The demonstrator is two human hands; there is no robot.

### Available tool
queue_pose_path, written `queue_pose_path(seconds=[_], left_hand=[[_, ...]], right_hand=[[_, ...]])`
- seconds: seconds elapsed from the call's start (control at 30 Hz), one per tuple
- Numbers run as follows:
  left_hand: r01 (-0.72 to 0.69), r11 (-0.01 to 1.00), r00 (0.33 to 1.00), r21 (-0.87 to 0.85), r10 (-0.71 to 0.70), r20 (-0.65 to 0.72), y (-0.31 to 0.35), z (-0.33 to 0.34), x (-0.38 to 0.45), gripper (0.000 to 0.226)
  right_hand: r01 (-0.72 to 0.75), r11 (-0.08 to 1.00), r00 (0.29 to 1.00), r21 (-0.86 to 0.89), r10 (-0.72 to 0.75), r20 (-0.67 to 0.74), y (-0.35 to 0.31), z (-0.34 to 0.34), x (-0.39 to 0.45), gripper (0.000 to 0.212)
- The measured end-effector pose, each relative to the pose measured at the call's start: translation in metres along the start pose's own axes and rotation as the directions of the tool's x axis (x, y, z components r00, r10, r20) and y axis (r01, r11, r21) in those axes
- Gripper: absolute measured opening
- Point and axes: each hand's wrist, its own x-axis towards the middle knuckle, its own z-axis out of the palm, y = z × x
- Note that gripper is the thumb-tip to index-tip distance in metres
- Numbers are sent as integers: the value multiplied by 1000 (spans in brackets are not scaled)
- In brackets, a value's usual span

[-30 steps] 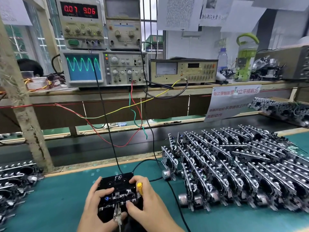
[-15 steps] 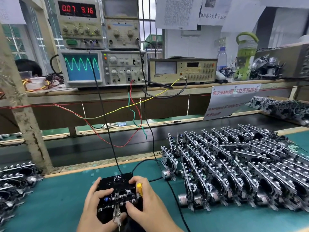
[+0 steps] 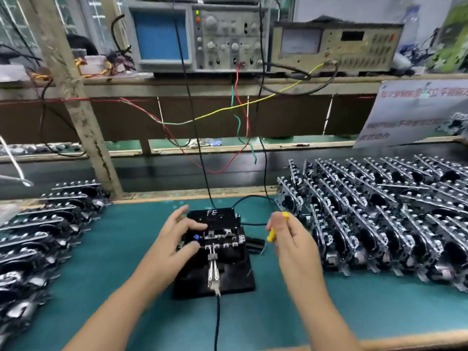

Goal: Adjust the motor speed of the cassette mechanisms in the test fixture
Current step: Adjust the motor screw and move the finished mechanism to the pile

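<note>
- The test fixture (image 3: 214, 252), a black block marked "FE" on top, stands on the green mat of the counter (image 3: 114, 287), about midway between the two banks of parts.
- A cassette mechanism (image 3: 222, 238) is seated in the fixture's upper half; a metal toggle clamp (image 3: 213, 271) runs down the fixture's base toward the near edge.
- The left hand (image 3: 174, 243) lies on the fixture's left side, its grip released: fingers spread, the fingertips (image 3: 200, 226) touching the mechanism's top and the thumb at its front left corner.
- The right hand (image 3: 291, 239) is lifted clear to the right of the fixture, its grip grasping a small yellow screwdriver (image 3: 272, 234) with the tip pointing down and left, apart from the fixture.
- A strip of bare mat lies between the fixture's right edge and the rows of mechanisms on the right (image 3: 379, 216), which stand on edge, packed close.
- A wider stretch of mat lies between the fixture's left edge and the stack of mechanisms on the left (image 3: 38, 239).
- A black cable (image 3: 217, 323) leaves the clamp end and crosses the near mat to the counter's front edge.
- Behind the fixture a wooden lip (image 3: 192, 197) bounds the mat; beyond it, an upright post (image 3: 76, 102) stands at the left.
- On the shelf above sit an oscilloscope (image 3: 197, 34) and a meter unit (image 3: 334, 48), with loose wires (image 3: 238, 127) hanging toward the fixture.
</note>
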Motion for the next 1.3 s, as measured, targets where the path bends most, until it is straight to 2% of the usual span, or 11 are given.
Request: queue_pose_path(seconds=[0.1, 0.27, 0.33, 0.4, 0.5, 0.57, 0.6, 0.63, 0.7, 0.87, 1.3], left_hand=[[-16, 971, 1000, 240, 9, 30, 20, -6, 24, 45], [-126, 815, 932, 565, -98, 350, 40, 4, 61, 121], [-204, 714, 915, 670, -104, 389, 38, 11, 66, 124], [-221, 713, 926, 666, -62, 374, 35, 11, 69, 115], [-147, 920, 973, 365, 67, 221, 35, 2, 65, 101], [22, 998, 998, -57, -18, 63, 41, -4, 56, 88], [112, 935, 994, -335, -102, 50, 43, -5, 51, 78], [194, 805, 980, -560, -177, 85, 45, -6, 46, 69], [268, 575, 960, -773, -229, 162, 43, -10, 35, 60], [261, 479, 957, -838, -241, 161, 39, -12, 17, 69], [221, 422, 967, -879, -214, 140, 26, -12, 7, 56]], right_hand=[[-170, 933, 983, 318, 185, -18, 6, -6, 5, 34], [-162, 895, 962, 416, 237, -135, 19, 0, 10, 5], [-142, 897, 952, 419, 240, -190, 21, 3, 12, 5], [-112, 900, 947, 421, 225, -229, 20, 6, 12, 6], [-35, 895, 940, 445, 181, -289, 14, 6, 13, 3], [-2, 887, 945, 461, 153, -290, 7, 7, 13, 5], [10, 886, 952, 464, 134, -276, 3, 9, 13, 5], [21, 886, 959, 464, 113, -260, -1, 12, 13, 6], [33, 886, 972, 463, 79, -220, -6, 19, 10, 9], [-1, 887, 987, 461, 76, -144, -7, 32, 3, 3], [-20, 883, 997, 468, 55, -61, -7, 40, -2, 4]])
